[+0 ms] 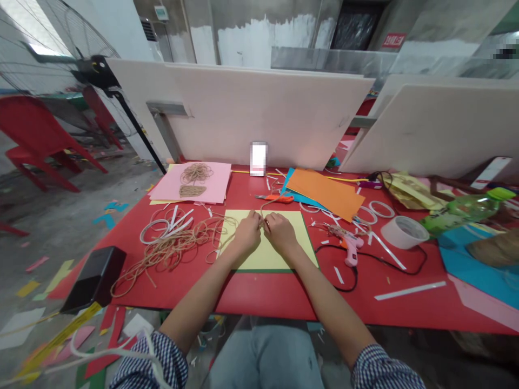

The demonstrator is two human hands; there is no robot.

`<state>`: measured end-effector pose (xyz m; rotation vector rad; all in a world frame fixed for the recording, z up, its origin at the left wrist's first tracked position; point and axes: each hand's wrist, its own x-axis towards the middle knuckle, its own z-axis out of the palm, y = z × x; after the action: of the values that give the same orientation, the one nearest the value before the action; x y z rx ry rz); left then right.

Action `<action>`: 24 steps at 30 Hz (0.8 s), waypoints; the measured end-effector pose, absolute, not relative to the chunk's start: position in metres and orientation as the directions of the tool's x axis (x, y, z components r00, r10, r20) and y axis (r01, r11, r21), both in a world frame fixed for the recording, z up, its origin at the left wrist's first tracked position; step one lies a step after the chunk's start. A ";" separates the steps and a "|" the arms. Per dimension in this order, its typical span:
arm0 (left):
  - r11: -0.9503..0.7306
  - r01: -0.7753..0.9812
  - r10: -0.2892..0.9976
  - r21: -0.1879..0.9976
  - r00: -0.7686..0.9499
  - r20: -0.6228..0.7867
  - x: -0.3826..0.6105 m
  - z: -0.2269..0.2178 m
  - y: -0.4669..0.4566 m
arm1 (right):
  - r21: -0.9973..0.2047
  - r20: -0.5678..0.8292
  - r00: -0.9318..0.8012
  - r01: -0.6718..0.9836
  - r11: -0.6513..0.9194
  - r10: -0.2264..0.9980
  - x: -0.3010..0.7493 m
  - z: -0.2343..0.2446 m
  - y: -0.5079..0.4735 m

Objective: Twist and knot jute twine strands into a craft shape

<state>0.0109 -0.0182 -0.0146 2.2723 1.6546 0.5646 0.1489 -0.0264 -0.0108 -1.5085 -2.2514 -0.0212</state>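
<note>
Left hand (248,232) and right hand (280,231) pinch tan twine (267,203) close together above yellow paper (263,260); light, even tension should keep the strand neat.

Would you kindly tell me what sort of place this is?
Probably a craft workshop: the red table holds tangled twine, a pink glue gun and a sheet of orange paper.

Looks rough and fibrous in the twine (174,243), matt and papery in the yellow sheet (267,254). Shows smooth plastic on the glue gun (352,248), glossy plastic on the bottle (462,213). Appears as woven cloth at the sleeves (156,362).
</note>
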 end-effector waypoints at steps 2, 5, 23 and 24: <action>-0.307 0.863 0.952 0.402 0.269 0.148 0.013 -0.013 -0.020 | -0.258 0.356 -0.303 0.877 0.404 0.884 0.148 -0.011 -0.026; -0.309 0.865 0.950 0.395 0.265 0.164 0.015 -0.008 -0.023 | -0.344 0.353 -0.253 0.860 0.377 0.901 0.149 -0.010 -0.026; -0.391 0.693 0.920 0.605 0.277 0.278 0.004 -0.015 -0.013 | -0.872 0.156 -0.168 0.439 0.216 0.973 0.155 -0.015 -0.017; -0.398 0.692 0.917 0.602 0.281 0.283 0.003 -0.014 -0.013 | -0.874 0.161 -0.183 0.430 0.226 0.970 0.155 -0.016 -0.016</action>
<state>0.0034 -0.0135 -0.0144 2.1949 1.4560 0.8570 0.1548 -0.0164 -0.0160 -1.3069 -1.7429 0.9003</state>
